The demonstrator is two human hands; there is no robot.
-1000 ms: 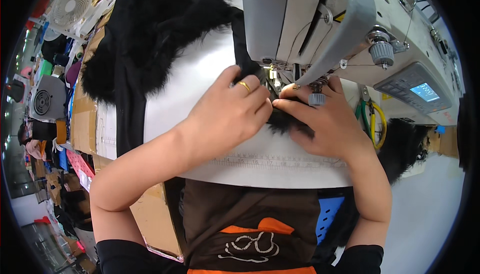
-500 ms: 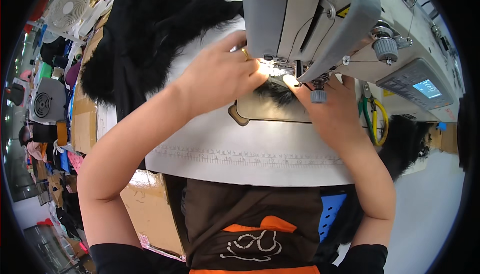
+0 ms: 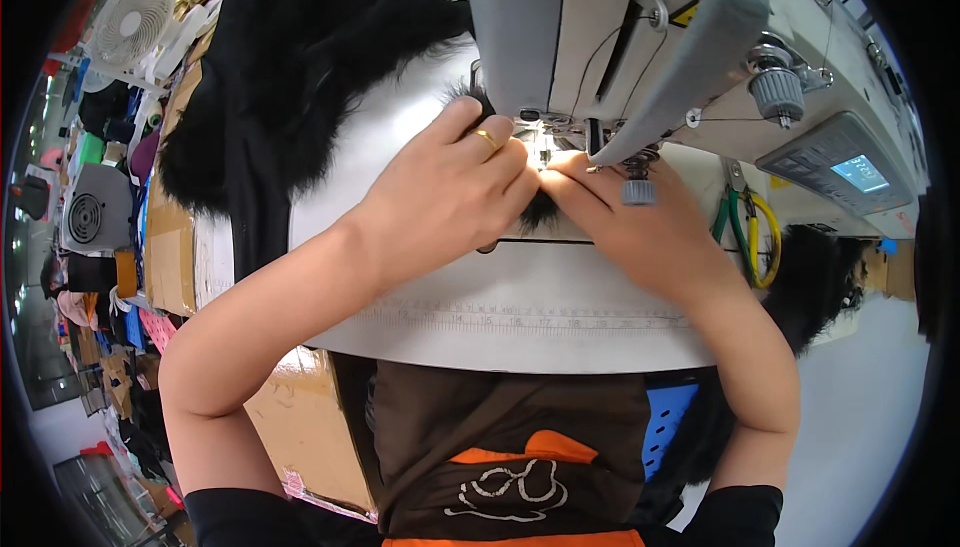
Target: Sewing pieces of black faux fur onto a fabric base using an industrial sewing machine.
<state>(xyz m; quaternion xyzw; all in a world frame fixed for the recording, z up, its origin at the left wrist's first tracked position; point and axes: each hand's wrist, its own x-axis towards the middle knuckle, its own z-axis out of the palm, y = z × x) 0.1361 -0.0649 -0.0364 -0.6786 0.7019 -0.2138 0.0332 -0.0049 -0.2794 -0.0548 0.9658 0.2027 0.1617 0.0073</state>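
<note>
At the needle area [image 3: 544, 147] of a grey-white sewing machine [image 3: 515, 32], a small piece of black fur fabric [image 3: 537, 211] lies under both hands. My left hand [image 3: 435, 192], a ring on one finger, has its fingers bent and closed on the piece just left of the presser foot. My right hand [image 3: 635, 222] has its fingers pressed together on it at the right of the needle, partly behind a knob; its thumb is hidden. A larger heap of black fur and cloth [image 3: 270, 97] lies to the left on the white table [image 3: 500, 347].
Scissors with green and yellow handles [image 3: 760, 242] hang at the right beside a control panel [image 3: 835, 167]. More black fur [image 3: 805, 277] is at the right edge. Cardboard [image 3: 300, 417] lies below left; a fan [image 3: 130, 27] and clutter stand at far left.
My left hand rose half a second ago and has come back down. My right hand's fingers now sit straighter at the needle. The machine's lamp shows brighter than a second ago.
</note>
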